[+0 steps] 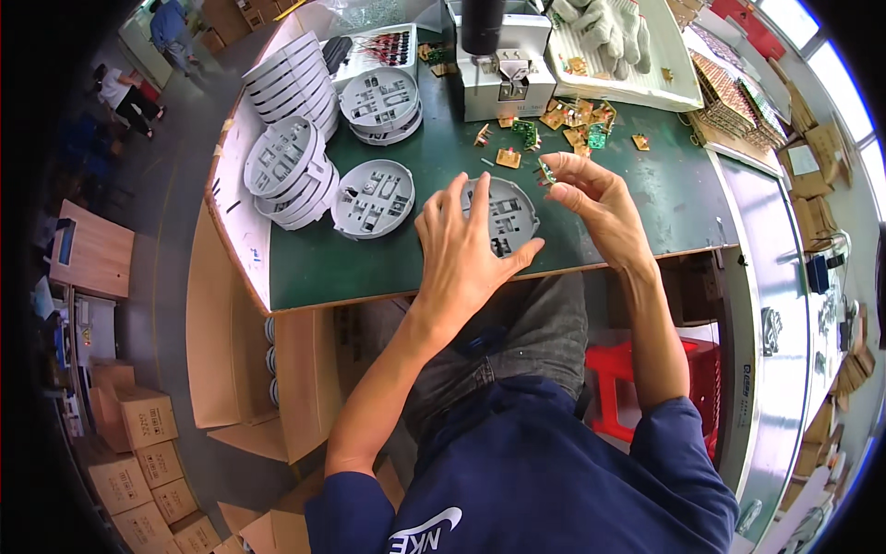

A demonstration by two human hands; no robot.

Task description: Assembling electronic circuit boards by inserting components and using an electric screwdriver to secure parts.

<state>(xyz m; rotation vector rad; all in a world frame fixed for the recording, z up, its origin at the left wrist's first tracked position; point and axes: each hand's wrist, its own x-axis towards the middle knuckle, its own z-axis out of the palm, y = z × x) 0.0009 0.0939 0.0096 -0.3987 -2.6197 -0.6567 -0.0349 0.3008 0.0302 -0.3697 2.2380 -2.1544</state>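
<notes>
My left hand (461, 240) rests on a round grey plastic housing (509, 214) lying on the green table (369, 258), fingers spread over its left side and thumb at its lower rim. My right hand (595, 198) hovers just right of the housing and pinches a small green circuit board (546, 172) between thumb and fingertips, above the housing's upper right edge.
More grey housings lie at left (373, 198) and in stacks (286, 162), (380, 100). Loose small circuit boards (577, 120) are scattered behind my hands, near a grey machine (503, 69). White gloves (604, 28) sit on a tray. Cardboard boxes (138, 443) stand on the floor at left.
</notes>
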